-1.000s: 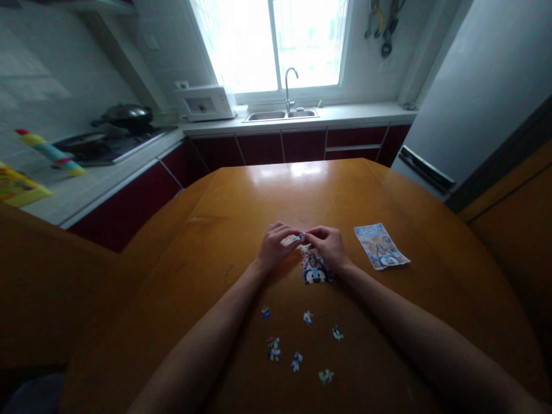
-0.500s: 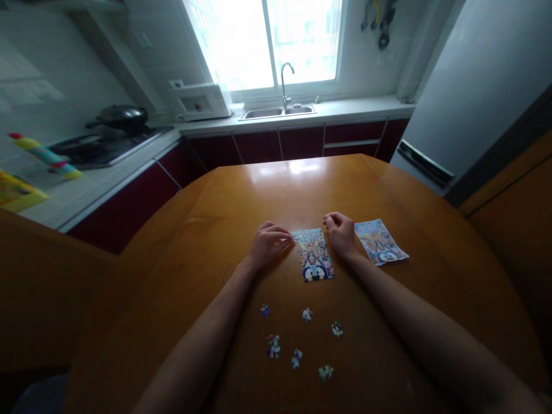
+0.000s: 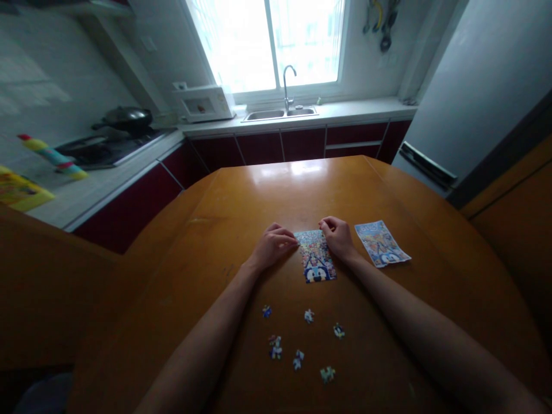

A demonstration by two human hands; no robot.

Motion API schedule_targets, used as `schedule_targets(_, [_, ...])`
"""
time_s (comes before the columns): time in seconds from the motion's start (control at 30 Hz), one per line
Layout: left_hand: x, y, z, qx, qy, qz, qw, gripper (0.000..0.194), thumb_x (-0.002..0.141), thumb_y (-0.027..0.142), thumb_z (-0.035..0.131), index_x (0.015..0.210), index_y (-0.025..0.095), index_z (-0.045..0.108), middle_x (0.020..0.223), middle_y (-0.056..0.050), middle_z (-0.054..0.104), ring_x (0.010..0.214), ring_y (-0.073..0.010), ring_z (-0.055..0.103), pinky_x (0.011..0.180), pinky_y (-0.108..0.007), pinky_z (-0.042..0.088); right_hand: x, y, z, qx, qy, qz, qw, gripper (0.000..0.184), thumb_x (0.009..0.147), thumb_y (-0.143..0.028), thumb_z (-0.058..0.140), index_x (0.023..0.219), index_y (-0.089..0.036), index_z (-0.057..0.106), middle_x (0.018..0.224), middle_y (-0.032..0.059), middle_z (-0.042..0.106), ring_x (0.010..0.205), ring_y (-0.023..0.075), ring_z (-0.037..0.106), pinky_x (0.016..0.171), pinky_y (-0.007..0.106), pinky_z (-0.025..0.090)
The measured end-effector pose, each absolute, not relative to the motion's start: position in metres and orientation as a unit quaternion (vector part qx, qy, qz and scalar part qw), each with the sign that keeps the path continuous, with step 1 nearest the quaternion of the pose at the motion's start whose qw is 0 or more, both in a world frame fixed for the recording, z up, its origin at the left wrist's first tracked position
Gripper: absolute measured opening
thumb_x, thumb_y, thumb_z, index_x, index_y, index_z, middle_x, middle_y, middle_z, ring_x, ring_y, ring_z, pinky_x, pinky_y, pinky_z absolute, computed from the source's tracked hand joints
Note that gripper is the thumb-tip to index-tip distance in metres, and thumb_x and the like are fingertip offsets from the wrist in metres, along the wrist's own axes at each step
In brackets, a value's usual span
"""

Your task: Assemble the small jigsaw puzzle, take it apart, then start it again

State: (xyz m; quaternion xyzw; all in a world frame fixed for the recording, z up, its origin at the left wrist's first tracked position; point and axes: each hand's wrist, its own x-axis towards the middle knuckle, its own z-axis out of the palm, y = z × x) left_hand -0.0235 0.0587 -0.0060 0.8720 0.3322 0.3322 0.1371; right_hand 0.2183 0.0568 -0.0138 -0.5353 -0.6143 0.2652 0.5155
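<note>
A partly assembled jigsaw puzzle [image 3: 317, 259] lies flat on the wooden table, with a blue-and-white cartoon face along its near edge. At its upper left edge is my left hand [image 3: 276, 244], fingers loosely stretched and the tips touching the border. My right hand [image 3: 338, 236] is at the upper right corner, thumb and fingertips pinched together; whatever they hold is too small to make out. Nearer to me several loose pieces are scattered, among them a blue piece [image 3: 267, 311], a pale piece [image 3: 309, 315] and a greenish piece [image 3: 328, 374].
To the right of my right hand lies a creased reference picture sheet [image 3: 382, 244]. Beyond the wooden table [image 3: 284, 195] stand a sink [image 3: 280, 114], a microwave [image 3: 204, 103] and a stove with a dark pan [image 3: 127, 118]. A fridge [image 3: 478, 86] is at the right.
My right hand has shifted slightly left, closer to the puzzle's upper right corner. My left hand remains at the left edge. The whole view has moved a little.
</note>
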Motion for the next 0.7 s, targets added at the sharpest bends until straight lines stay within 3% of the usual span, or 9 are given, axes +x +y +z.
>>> schedule_targets(0.43, [-0.0222,0.0522,0.0019,0.872,0.355,0.310,0.132,0.010,0.089,0.035,0.072,0.093,0.030,0.080,0.106,-0.005,0.069,0.100,-0.0222,0.053,0.088,-0.038,0.049,0.2183,0.0574,-0.0146,-0.537,-0.622,0.264,0.505,0.027,0.088,-0.037,0.055,0.076,-0.018,0.070,0.072,0.0046,0.070,0.069,0.0199,0.062,0.062,0.029,0.041])
schedule_targets(0.7, [-0.0242,0.0552,-0.0037,0.877,0.361,0.295,0.119,0.010,0.089,0.037,0.072,0.094,0.034,0.080,0.109,-0.005,0.068,0.102,-0.0230,0.052,0.087,-0.039,0.050,0.2177,0.0574,-0.0155,-0.536,-0.623,0.267,0.503,0.027,0.089,-0.037,0.055,0.076,-0.019,0.070,0.071,0.0038,0.069,0.068,0.0196,0.062,0.062,0.029,0.041])
